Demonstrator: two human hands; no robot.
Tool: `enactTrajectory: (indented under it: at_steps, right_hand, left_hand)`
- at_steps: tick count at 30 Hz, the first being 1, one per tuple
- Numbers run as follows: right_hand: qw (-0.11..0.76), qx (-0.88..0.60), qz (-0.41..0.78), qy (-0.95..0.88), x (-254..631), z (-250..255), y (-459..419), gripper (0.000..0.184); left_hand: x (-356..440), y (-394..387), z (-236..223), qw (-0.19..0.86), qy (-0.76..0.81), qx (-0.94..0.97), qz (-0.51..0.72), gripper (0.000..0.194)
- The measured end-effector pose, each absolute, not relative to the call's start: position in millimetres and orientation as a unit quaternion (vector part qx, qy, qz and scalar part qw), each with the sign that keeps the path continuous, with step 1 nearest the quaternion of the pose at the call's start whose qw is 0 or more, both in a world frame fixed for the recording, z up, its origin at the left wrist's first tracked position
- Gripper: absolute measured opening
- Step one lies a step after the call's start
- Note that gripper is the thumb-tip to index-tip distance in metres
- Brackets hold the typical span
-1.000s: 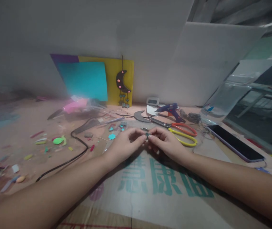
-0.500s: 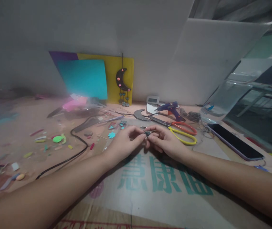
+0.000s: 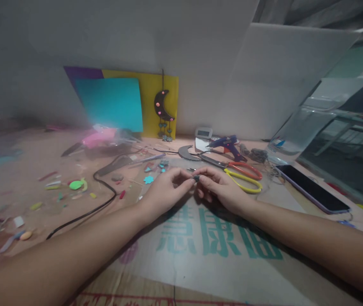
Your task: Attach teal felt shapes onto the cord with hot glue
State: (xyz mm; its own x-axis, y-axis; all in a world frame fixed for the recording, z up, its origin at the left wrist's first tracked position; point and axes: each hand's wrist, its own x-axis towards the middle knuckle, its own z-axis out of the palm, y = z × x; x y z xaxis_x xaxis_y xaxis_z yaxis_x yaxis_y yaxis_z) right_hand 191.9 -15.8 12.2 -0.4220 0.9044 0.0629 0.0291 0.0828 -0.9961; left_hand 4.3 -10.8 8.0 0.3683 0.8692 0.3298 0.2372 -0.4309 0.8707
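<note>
Between the fingertips of both hands is a small dark grey piece (image 3: 196, 178), mostly covered, so its kind is hard to make out. My left hand (image 3: 173, 187) pinches it from the left with thumb and forefinger. From the other side, my right hand (image 3: 220, 189) grips it the same way. Just beyond the fingers lie scissors (image 3: 245, 180) with one red and one yellow handle, and a grey crescent moon cutout (image 3: 188, 153). A blue flower-shaped piece (image 3: 148, 179) rests left of my left hand.
A blue glue gun (image 3: 229, 146), a small white digital clock (image 3: 203, 133) and a phone (image 3: 312, 189) lie behind and to the right. A moon ornament (image 3: 162, 106) hangs before a yellow board (image 3: 127, 74). Several scraps and a black cable (image 3: 82, 219) cover the left side.
My right fingers have shifted slightly around the small grey piece. Both hands stay in nearly the same place, and the view has moved a little.
</note>
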Motion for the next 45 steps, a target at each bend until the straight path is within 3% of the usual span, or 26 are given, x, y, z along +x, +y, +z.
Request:
enactTrajectory:
  at_steps: [45]
  right_hand:
    - [0.383, -0.405, 0.488, -0.672, 190.1, 13.3, -18.9, 0.034]
  left_hand:
    - [4.9, -15.1, 12.1, 0.354, 0.385, 0.741, 0.421, 0.013]
